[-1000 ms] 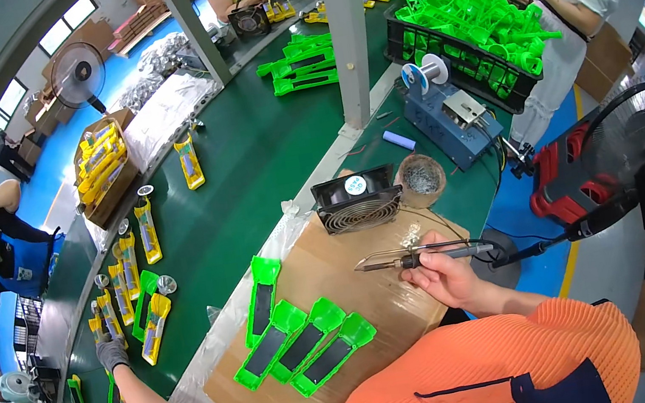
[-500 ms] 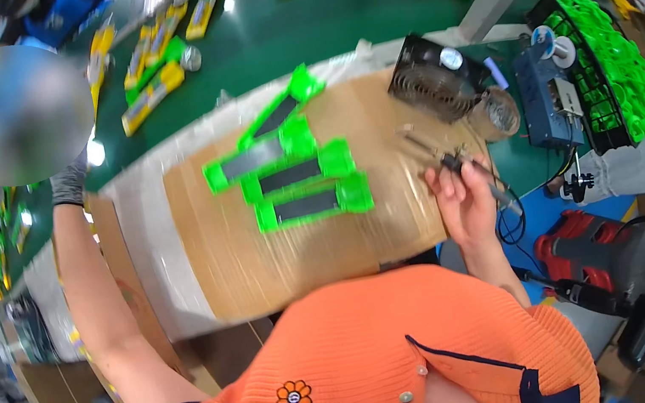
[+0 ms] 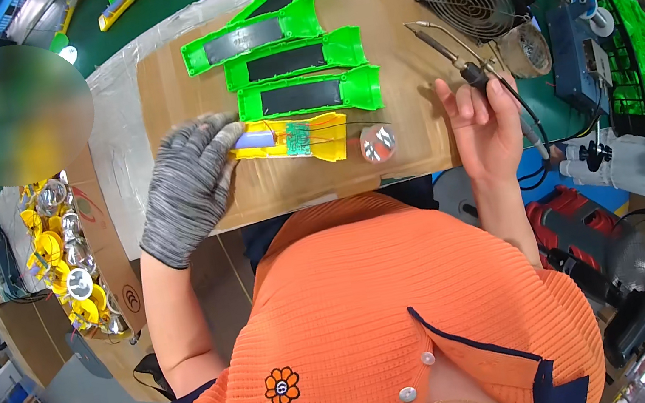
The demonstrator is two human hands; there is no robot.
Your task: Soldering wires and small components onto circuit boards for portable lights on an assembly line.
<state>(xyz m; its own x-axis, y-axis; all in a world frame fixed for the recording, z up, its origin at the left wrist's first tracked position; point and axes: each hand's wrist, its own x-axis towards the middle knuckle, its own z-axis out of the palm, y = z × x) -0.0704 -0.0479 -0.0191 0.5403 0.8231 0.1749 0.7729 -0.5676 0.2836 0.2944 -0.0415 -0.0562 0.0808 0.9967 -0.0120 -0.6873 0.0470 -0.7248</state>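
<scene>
My left hand (image 3: 190,186), in a grey knitted glove, grips the left end of a yellow plastic housing (image 3: 328,145) on the cardboard. Inside the housing sit a pale violet cylindrical cell (image 3: 255,140) and a small green circuit board (image 3: 298,138). Beside its right end lies a round clear-and-silver lens piece (image 3: 378,143), with thin wires near it. Bare and raised, my right hand (image 3: 492,137) holds a soldering iron (image 3: 440,48) by its dark grip, tip pointing up and left. Several green housings (image 3: 357,88) with black strips lie just beyond the yellow one.
A black fan (image 3: 468,1) and a round tin (image 3: 524,49) stand at the far right of the cardboard sheet (image 3: 408,100). Beyond are a blue soldering station (image 3: 566,42) and a black crate (image 3: 623,96) of green parts. Left, a carton (image 3: 99,232) holds yellow pieces.
My left hand has come from the far left onto the cardboard with the yellow housing and lens piece. The right hand still holds the soldering iron. The view has shifted, bringing the carton into sight.
</scene>
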